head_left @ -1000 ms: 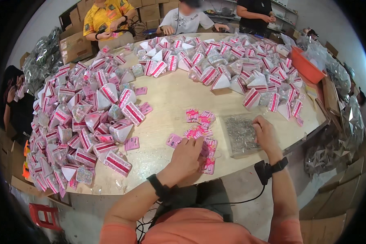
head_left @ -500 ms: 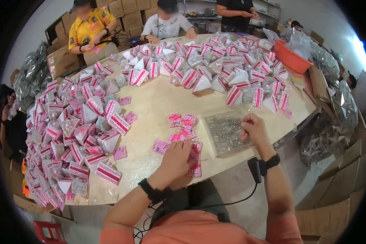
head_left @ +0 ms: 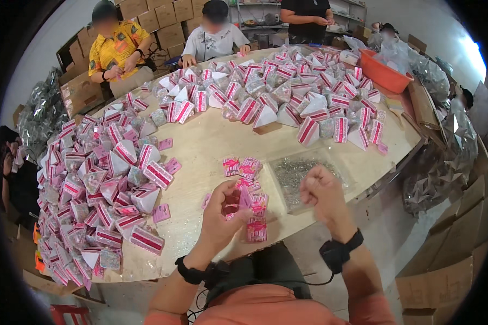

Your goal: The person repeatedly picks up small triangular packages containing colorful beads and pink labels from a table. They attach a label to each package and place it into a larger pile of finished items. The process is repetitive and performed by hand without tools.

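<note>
Holding 1 pink card (head_left: 244, 197) in a narrow left hand (head_left: 226, 208) grip above the surface (head_left: 211, 141), near edge; right hand (head_left: 321, 190) fisted, contents unclear. Best kept over the clear tray (head_left: 303, 176), just right.

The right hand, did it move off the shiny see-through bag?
Yes. The right hand has lifted toward the person, off the clear bag of silver bits it touched before. It is now a loose fist by the bag's near edge.
</note>
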Tool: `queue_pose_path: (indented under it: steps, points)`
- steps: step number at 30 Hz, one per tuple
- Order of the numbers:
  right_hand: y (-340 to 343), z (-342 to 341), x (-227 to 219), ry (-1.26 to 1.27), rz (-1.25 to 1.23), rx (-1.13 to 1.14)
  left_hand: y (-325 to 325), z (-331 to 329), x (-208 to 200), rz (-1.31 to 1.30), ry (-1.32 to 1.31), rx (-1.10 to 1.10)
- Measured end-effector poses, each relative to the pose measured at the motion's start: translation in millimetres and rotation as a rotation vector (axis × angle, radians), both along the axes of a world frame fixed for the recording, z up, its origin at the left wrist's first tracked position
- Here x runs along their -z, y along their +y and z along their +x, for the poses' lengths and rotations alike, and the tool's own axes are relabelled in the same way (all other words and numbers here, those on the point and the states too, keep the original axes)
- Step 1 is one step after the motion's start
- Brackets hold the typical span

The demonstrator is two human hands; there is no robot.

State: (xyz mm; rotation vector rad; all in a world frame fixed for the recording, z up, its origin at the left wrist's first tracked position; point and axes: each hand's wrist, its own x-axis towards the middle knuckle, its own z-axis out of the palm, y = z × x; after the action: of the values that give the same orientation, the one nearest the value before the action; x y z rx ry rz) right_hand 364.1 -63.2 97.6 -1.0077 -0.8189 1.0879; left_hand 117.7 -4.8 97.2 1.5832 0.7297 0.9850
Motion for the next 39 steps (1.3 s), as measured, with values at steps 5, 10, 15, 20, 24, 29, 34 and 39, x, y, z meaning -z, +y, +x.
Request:
queue_pose_path:
  steps: [5, 10, 15, 20, 24, 29, 34, 39]
  points:
    - [-10, -46, 9, 0.074, 0.047, -0.060, -13, -1, 3, 0.072, -0.068, -0.008]
    - [-16, -72, 25, 0.253, -0.007, -0.078, -22, 0, 3, 0.047, -0.141, 0.025]
    - [-13, -78, 18, 0.482, 0.051, -0.151, -29, -1, 7, 0.094, -0.097, 0.062]
    - [-10, -80, 10, 0.522, 0.191, -0.202, -31, -4, 16, 0.189, 0.020, 0.063]
    - [-14, -85, -2, 0.454, 0.180, -0.145, -34, -6, 15, 0.302, 0.162, 0.072]
    - [-19, -86, -3, 0.308, 0.209, -0.148, -37, -7, -6, 0.380, 0.217, -0.017]
    - [-29, -92, -10, 0.200, 0.196, -0.188, -37, -1, -31, 0.496, 0.129, -0.002]
    - [-30, -95, -18, 0.169, 0.182, -0.137, -38, 4, -32, 0.523, 0.081, -0.121]
